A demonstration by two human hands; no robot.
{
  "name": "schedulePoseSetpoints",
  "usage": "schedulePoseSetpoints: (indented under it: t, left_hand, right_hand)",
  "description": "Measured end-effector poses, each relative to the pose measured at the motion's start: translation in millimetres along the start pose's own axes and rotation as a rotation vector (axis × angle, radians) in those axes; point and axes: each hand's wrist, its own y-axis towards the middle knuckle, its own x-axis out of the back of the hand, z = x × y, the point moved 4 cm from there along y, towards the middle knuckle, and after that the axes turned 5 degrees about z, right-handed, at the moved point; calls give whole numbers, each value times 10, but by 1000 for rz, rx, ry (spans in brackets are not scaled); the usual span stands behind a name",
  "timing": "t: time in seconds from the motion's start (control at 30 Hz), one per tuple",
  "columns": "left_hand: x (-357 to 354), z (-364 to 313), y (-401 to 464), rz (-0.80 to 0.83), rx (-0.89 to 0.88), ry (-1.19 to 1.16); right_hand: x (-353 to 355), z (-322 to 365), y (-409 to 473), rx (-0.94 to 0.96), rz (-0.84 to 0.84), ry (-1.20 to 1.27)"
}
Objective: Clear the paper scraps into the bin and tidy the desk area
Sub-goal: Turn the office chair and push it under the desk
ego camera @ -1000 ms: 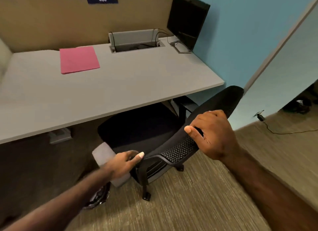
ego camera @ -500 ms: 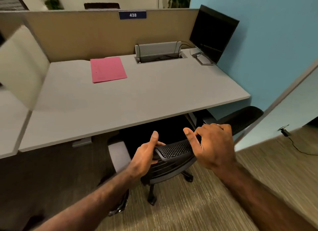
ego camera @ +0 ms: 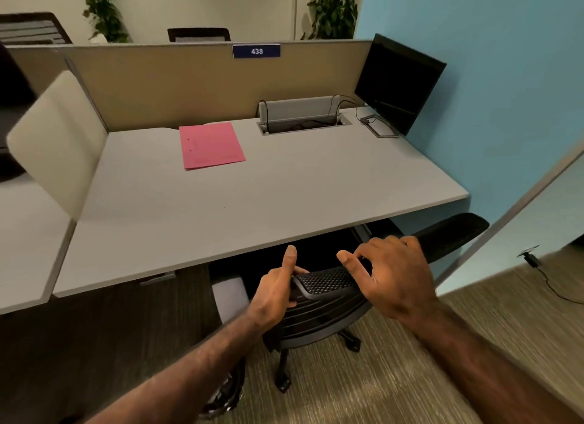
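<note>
Here, both hands' grip (ego camera: 331, 284) clamps the chair's curved black mesh backrest (ego camera: 328, 281).

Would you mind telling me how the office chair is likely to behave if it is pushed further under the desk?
The chair should probably roll easily, since its base shows castors on low-pile carpet. It may swivel rather than travel straight. The mesh backrest under both hands looks likely to flex slightly.

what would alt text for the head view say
Two bare hands grip the top edge of a black mesh office chair, left hand and right hand, its seat under a grey desk. On the desk lie a pink folder and, at the far right, a dark monitor.
</note>
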Motion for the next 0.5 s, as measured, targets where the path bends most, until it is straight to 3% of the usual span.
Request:
schedulePoseSetpoints:
  t: [0.17,0.5]
  left_hand:
    - [9,11,76,-33,19,-30]
    - [130,-30,259,-111,110,-131]
  right_hand:
    - [-48,-30,110,86,109,25]
    - [7,117,348,40,210,8]
